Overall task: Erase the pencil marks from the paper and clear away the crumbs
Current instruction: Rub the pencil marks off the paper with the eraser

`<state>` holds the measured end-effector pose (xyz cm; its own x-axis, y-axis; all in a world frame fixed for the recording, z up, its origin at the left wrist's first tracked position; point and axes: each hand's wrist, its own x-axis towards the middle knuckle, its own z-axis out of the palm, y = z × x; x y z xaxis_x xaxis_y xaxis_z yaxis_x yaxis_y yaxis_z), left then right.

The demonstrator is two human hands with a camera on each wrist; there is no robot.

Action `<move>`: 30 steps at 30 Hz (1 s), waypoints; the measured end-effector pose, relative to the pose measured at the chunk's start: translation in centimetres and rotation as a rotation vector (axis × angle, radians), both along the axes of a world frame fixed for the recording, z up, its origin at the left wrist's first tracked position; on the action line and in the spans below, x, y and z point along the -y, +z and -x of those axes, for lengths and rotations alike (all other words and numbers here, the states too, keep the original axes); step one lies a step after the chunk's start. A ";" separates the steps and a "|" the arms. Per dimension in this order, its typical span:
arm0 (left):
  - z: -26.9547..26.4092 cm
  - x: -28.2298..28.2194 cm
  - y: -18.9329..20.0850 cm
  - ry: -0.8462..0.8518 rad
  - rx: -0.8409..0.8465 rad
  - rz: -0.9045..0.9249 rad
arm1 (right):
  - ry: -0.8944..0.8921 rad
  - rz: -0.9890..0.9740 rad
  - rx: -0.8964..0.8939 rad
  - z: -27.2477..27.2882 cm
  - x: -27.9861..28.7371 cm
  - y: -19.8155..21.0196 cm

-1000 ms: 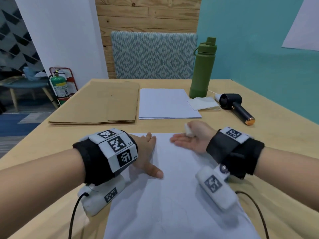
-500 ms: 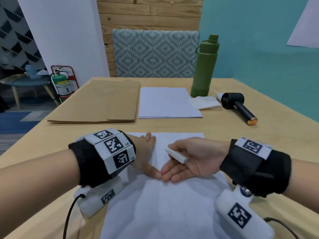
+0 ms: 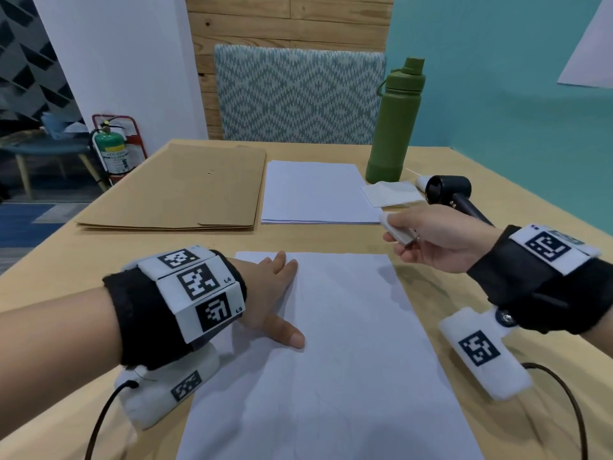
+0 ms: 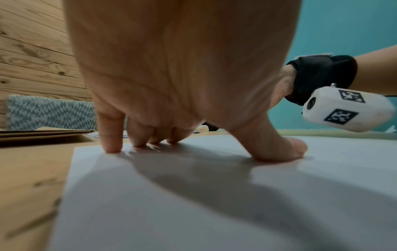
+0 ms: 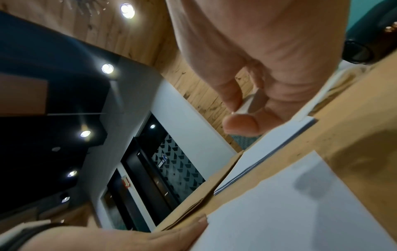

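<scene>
**Left hand pins the sheet, right hand holds the eraser off to the side**

The wooden table [image 3: 497, 200] carries everything. Nearest the person lies the sheet of paper [image 3: 348, 343], white, lengthwise away from the viewer, its surface showing shallow creases and only very faint lines; any pencil marks are too pale to make out, and no crumbs can be told on it. At the far left of the table lies a stack of brown envelopes [image 3: 175, 190], and just beside it a stack of white paper [image 3: 315, 190]. A green bottle [image 3: 396, 124] stands upright at the far right, with a folded white cloth [image 3: 391, 194] at its foot and a black handheld device [image 3: 451, 190] lying next to that.

The left hand [image 3: 265, 293] lies on the far left part of the sheet, fingers spread and straight; the left wrist view shows the fingertips [image 4: 110, 146] and thumb pressing down on the paper, gripping nothing.

The right hand [image 3: 431, 240] hovers above the table off the sheet's far right corner, palm turned inward. Its thumb and fingers pinch the white eraser [image 3: 396, 229], a small block, clear of the paper.
</scene>
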<state>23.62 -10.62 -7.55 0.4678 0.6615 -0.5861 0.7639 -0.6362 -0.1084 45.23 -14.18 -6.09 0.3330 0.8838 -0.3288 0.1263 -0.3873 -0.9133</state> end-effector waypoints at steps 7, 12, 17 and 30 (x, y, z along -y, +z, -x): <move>0.0 -0.5 -0.6 -0.014 0.005 0.039 | 0.385 0.164 -0.071 2.0 -0.7 -0.3; 0.0 -0.7 -0.8 -0.007 -0.004 0.040 | 0.350 0.275 -0.452 4.2 -1.2 -2.5; 0.6 -1.0 0.1 0.042 0.064 0.040 | -0.114 0.005 -0.198 1.8 -3.1 -2.2; 4.4 -3.1 0.1 0.108 0.044 -0.016 | 0.561 -0.031 0.420 6.7 -2.7 -0.6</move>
<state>19.18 -7.53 -7.45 0.4184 0.7183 -0.5559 0.8321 -0.5485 -0.0825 38.58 -11.47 -6.69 -0.0826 0.9663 -0.2438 0.6436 -0.1350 -0.7533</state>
